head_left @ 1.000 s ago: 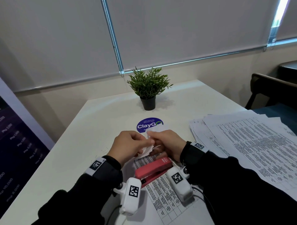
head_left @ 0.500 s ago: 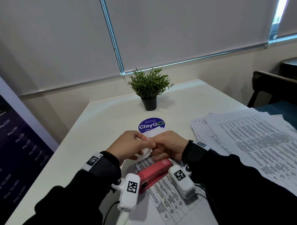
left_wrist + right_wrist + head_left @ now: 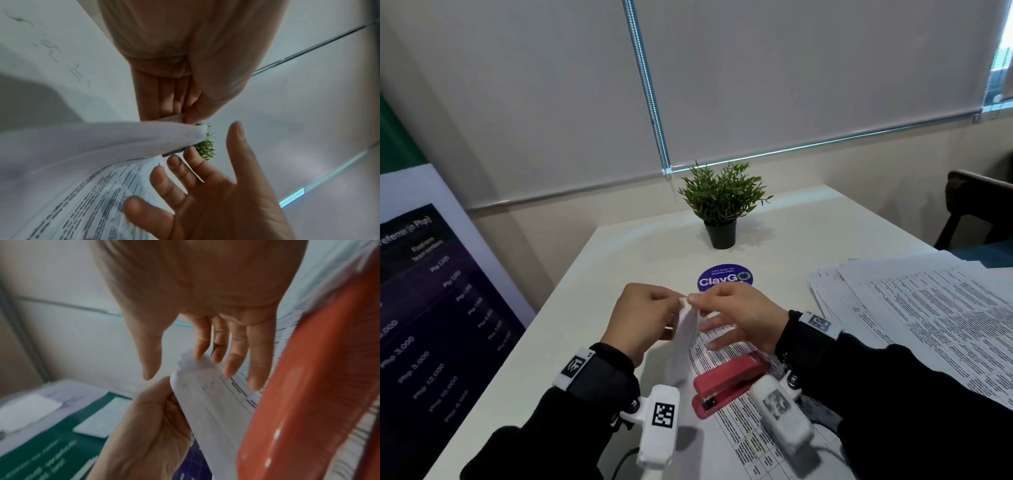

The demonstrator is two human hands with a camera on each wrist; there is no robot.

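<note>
A set of printed sheets (image 3: 686, 329) lies under a red stapler (image 3: 726, 380) on the white table (image 3: 619, 260). Its top corner is lifted off the table. My left hand (image 3: 643, 315) pinches that corner between thumb and curled fingers, which the left wrist view shows on the paper (image 3: 102, 142). My right hand (image 3: 739, 315) is beside it with straight, spread fingers (image 3: 176, 186), the tips brushing the paper's (image 3: 205, 394) crumpled corner. A small dark metal strip (image 3: 172, 153) shows at the corner's edge. The stapler (image 3: 308, 386) lies just under my right palm, untouched.
A small potted plant (image 3: 720, 233) stands at the back of the table, with a round blue sticker (image 3: 724, 279) in front of it. A loose pile of printed sheets (image 3: 911, 308) covers the right side. A dark chair (image 3: 976, 205) is far right, a banner (image 3: 431, 308) left.
Both hands pinched the corner before. Now my right hand has let go and spread its fingers, while my left hand has raised the corner higher.
</note>
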